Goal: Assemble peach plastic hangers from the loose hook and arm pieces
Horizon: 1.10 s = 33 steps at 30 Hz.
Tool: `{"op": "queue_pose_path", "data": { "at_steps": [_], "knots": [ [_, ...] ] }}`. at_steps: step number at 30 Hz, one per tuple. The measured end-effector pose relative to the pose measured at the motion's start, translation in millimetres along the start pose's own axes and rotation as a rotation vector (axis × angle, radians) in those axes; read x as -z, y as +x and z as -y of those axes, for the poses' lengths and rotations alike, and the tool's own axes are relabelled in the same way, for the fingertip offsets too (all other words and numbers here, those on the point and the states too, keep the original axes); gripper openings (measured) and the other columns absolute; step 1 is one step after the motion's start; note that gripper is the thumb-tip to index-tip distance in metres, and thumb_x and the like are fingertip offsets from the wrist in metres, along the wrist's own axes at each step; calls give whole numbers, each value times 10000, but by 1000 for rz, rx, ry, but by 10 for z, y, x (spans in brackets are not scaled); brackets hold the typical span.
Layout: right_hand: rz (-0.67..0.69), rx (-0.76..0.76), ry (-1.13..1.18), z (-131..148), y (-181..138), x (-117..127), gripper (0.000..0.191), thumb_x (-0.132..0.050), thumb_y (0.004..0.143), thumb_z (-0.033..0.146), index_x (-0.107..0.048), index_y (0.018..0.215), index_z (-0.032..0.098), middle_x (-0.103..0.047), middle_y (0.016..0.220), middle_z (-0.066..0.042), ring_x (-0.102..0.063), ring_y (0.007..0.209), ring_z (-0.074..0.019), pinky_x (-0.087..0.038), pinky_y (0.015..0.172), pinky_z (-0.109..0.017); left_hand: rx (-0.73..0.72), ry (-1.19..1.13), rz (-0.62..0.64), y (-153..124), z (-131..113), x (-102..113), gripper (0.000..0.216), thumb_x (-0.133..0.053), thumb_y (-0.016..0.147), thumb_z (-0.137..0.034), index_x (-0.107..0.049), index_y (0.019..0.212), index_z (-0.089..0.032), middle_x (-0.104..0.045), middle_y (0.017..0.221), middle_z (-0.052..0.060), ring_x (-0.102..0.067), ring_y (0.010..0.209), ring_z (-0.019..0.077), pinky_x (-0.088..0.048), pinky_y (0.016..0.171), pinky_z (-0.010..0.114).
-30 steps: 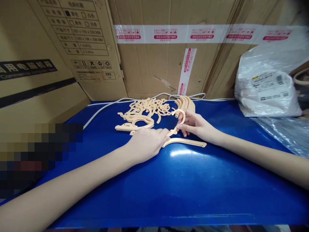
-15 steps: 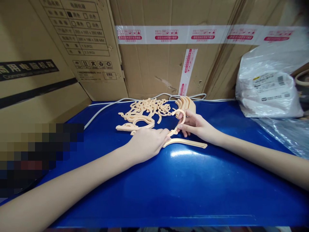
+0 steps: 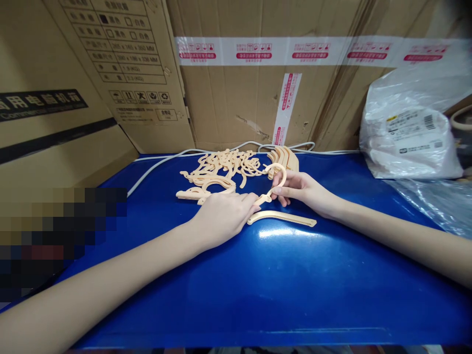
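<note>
Between my hands is a beige plastic hanger hook (image 3: 283, 173), its curved end up. My right hand (image 3: 304, 191) pinches its stem between thumb and fingers. My left hand (image 3: 223, 216) is closed around the beige hanger piece (image 3: 262, 199) at the hook's base; most of that piece is hidden under the palm. Just in front, a slotted hanger arm (image 3: 287, 216) lies on the blue table (image 3: 295, 285), its left end near my left fingertips. Beyond my left hand rest some flat beige hanger parts (image 3: 190, 194).
A tangled pile of beige hooks (image 3: 228, 162) lies at the back, beside a row of curved hanger arms (image 3: 285, 158). A white cable (image 3: 155, 169) runs along the rear edge. Cardboard boxes (image 3: 228, 98) wall the back and left. A plastic-wrapped package (image 3: 413, 137) stands right.
The hook has tilted and shifted slightly right with my right hand. My left hand has barely moved, a little to the left. Both hands keep their grip.
</note>
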State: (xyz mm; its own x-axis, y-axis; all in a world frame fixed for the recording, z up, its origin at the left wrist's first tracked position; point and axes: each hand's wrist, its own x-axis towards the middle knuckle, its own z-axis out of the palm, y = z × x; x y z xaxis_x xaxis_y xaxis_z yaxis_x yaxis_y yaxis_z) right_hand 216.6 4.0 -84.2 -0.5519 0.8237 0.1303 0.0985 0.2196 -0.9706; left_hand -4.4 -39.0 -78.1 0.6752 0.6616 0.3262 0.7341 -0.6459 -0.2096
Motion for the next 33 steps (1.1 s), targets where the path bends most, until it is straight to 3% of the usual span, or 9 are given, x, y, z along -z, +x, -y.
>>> {"op": "queue_pose_path", "data": {
  "at_steps": [4, 9, 11, 14, 19, 23, 27, 33],
  "knots": [
    [80, -14, -80, 30, -14, -18, 227, -680, 794, 346, -569, 864, 160, -633, 748, 7, -540, 580, -83, -419, 571, -245, 122, -145, 63, 22, 14, 93, 291, -320, 989, -316, -546, 1104, -172, -696, 917, 69, -668, 757, 224, -419, 579, 276],
    [181, 90, -410, 66, -66, -73, 305, -694, 775, 429, -629, 908, 164, -602, 731, 15, -473, 578, -83, -372, 526, -227, 244, -467, 24, 36, 22, 224, 319, -344, 975, -258, -378, 1278, -165, -677, 852, 34, -645, 744, 175, -450, 660, 279],
    [199, 197, -555, 76, -87, -92, 316, -704, 768, 436, -654, 926, 168, -594, 777, 4, -465, 603, -87, -375, 545, -230, 251, -636, 5, 33, 33, 225, 310, -344, 974, -259, -368, 1270, -170, -664, 843, 21, -629, 736, 152, -460, 684, 274],
    [223, 305, -695, 83, -108, -109, 247, -621, 854, 402, -673, 945, 178, -588, 850, -23, -505, 675, -107, -404, 612, -248, 259, -854, 41, 29, 50, 190, 260, -366, 968, -286, -411, 1202, -183, -648, 865, 22, -590, 634, 108, -458, 578, 223],
    [209, 334, -754, 71, -118, -112, 209, -538, 915, 350, -647, 970, 179, -600, 916, -45, -551, 761, -136, -441, 690, -272, 360, -1072, 116, 52, 60, 166, 213, -442, 927, -370, -491, 1010, -180, -592, 809, 3, -543, 536, 83, -427, 391, 160],
    [153, 361, -789, 55, -122, -115, 198, -501, 937, 337, -608, 1003, 184, -610, 910, -37, -561, 746, -129, -448, 687, -256, 378, -1147, 100, 79, 79, 173, 263, -501, 888, -417, -554, 884, -159, -554, 741, -7, -536, 568, 84, -498, 428, 164],
    [115, 422, -945, 31, -128, -125, 229, -402, 979, 339, -554, 1045, 181, -653, 953, -61, -610, 823, -162, -462, 726, -278, 417, -1259, 86, 96, 90, 161, 270, -564, 843, -405, -606, 910, -147, -563, 779, 2, -549, 619, 92, -547, 478, 192],
    [88, 514, -1125, 5, -126, -127, 260, -327, 1000, 312, -531, 1067, 167, -653, 940, -81, -609, 823, -177, -462, 720, -292, 585, -1397, 91, 117, 83, 172, 255, -642, 773, -283, -612, 978, -134, -618, 920, 51, -614, 779, 142, -592, 560, 249]
  ]
}}
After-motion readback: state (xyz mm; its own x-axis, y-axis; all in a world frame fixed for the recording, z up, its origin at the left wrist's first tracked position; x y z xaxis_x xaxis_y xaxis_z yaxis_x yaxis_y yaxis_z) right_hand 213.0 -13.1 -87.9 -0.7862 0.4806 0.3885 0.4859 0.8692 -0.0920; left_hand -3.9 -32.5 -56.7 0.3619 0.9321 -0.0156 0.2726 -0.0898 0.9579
